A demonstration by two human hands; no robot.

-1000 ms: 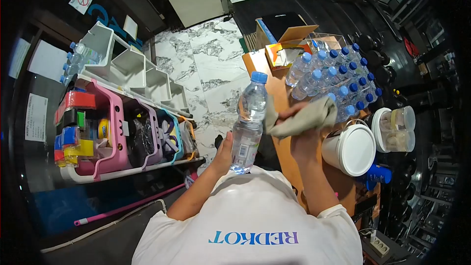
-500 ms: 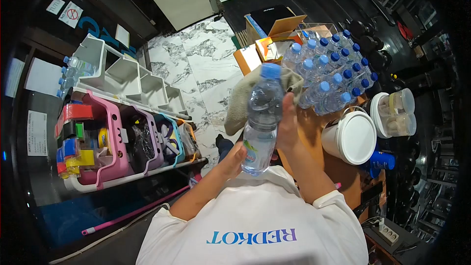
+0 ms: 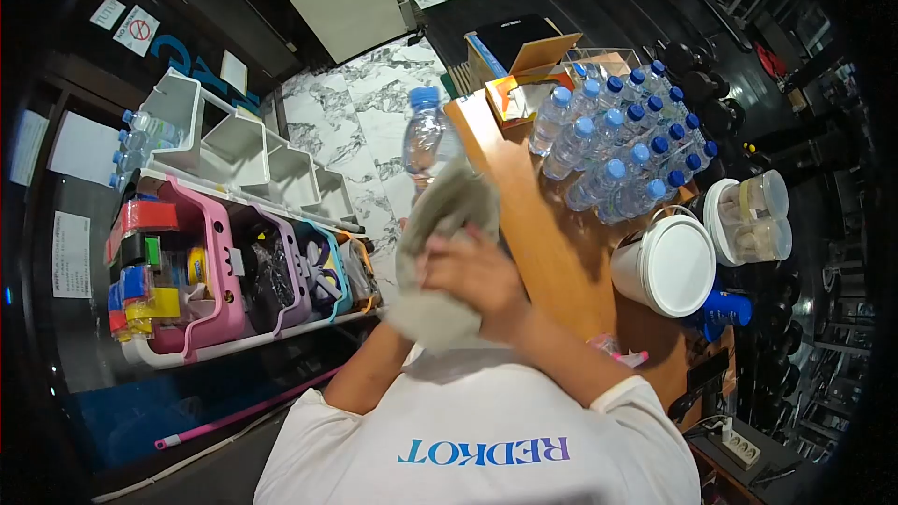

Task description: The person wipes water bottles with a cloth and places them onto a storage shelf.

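Note:
A clear plastic water bottle [image 3: 428, 140] with a light blue cap stands nearly upright in front of me. Its lower part is covered by a grey-beige cloth [image 3: 453, 201]. My right hand [image 3: 475, 279] is closed on the cloth and presses it against the bottle, slightly blurred by motion. Behind the cloth, my left hand [image 3: 403, 223] is mostly hidden, with only a bit of finger showing at the bottle's side. Several similar water bottles [image 3: 613, 131], with light and dark blue caps, stand grouped on the wooden table [image 3: 552, 248] to the right.
A white lidded bucket [image 3: 664, 266] and stacked clear tubs [image 3: 760, 215] stand at the right, near a blue container [image 3: 725, 307]. An open cardboard box [image 3: 533, 93] is at the table's far end. On the left, a rack holds pink [image 3: 213, 271] and purple bins [image 3: 290, 266].
The bottle has moved left and the cloth now wraps its lower part. My right hand has come from the bottle's right side to its front, over the cloth.

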